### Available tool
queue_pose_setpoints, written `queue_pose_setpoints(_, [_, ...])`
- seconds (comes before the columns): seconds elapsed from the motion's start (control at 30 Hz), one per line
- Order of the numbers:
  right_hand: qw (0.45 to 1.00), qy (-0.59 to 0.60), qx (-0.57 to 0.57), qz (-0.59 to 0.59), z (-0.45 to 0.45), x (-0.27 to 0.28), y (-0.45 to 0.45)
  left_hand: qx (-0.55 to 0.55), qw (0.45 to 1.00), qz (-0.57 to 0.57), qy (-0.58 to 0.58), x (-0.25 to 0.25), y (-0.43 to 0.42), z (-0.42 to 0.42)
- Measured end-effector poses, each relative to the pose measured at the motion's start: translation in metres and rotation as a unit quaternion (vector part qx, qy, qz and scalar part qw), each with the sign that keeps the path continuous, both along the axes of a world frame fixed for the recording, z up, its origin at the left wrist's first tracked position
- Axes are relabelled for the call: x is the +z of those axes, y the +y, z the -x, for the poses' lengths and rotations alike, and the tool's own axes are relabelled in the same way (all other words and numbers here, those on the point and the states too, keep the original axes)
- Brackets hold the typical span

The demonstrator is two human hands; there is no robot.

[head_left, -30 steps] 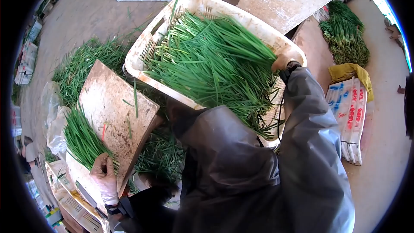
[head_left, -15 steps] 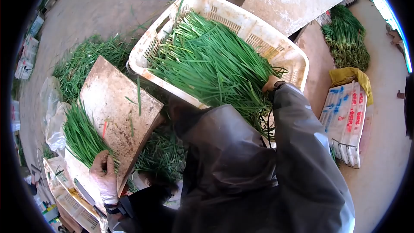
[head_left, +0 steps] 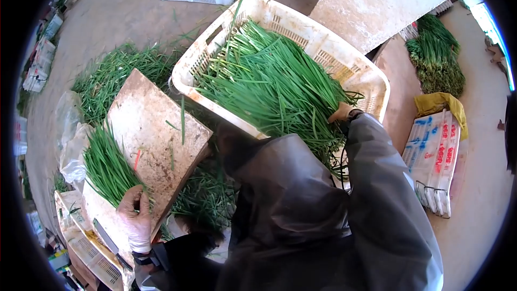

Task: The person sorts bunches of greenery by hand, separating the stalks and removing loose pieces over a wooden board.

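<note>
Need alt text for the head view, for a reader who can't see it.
A person's left hand pinches a bunch of green stalks on a stained board, while the right hand touches more stalks heaped in a white crate.

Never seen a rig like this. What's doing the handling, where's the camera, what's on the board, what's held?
There is no machine here, just a person's own two hands. The one camera is worn on the head, looking forward and down, so the left hand shows on the left of the picture and the right hand on the right.

A tilted board carries a bunch of long green stalks, with a small red strip beside it. The left hand pinches the near end of that bunch.

The right hand is at the greens in the crate; its fingers are partly hidden, so its grip is unclear.
</note>
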State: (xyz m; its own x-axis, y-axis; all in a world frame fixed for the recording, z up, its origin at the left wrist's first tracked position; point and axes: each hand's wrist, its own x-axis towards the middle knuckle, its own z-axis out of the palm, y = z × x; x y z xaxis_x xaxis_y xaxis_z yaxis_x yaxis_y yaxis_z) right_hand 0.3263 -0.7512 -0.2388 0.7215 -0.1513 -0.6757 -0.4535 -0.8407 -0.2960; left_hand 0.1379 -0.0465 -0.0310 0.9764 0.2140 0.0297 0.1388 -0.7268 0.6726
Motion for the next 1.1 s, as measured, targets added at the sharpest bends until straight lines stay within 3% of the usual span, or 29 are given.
queue_pose_setpoints(0.07, [0.998,0.050,-0.014,-0.048,-0.007,-0.019,-0.018,0.010,1.000,-0.008,0.002,0.000,-0.001,0.001])
queue_pose_setpoints(0.1, [0.999,-0.015,0.025,-0.028,-0.001,0.002,-0.009,0.009,1.000,-0.026,-0.008,0.001,-0.006,-0.001])
queue_pose_setpoints(0.13, [0.975,0.066,0.208,0.035,-0.011,-0.069,-0.062,0.018,0.998,-0.054,-0.018,0.006,-0.008,0.001])
queue_pose_setpoints(0.17, [0.943,-0.058,0.326,-0.032,0.003,-0.086,-0.084,0.004,0.998,-0.066,-0.017,0.014,-0.014,0.000])
queue_pose_setpoints(0.2, [0.940,-0.078,0.332,-0.018,0.010,-0.071,-0.077,0.003,0.995,-0.094,-0.012,0.024,-0.020,-0.003])
queue_pose_setpoints(0.27, [0.968,-0.088,0.236,-0.011,0.024,-0.050,-0.058,0.015,0.994,-0.106,-0.018,0.037,-0.037,-0.007])
queue_pose_setpoints(0.3, [0.982,-0.096,0.162,-0.018,0.027,-0.045,-0.055,-0.016,0.994,-0.104,-0.034,0.007,-0.010,0.000])
queue_pose_setpoints(0.43, [0.992,-0.128,-0.020,-0.014,0.007,-0.039,-0.027,-0.046,0.988,-0.117,-0.093,-0.004,-0.008,-0.003])
queue_pose_setpoints(1.1, [0.981,-0.190,-0.030,0.028,-0.036,-0.019,0.051,-0.031,0.990,-0.096,-0.097,-0.002,0.006,0.006])
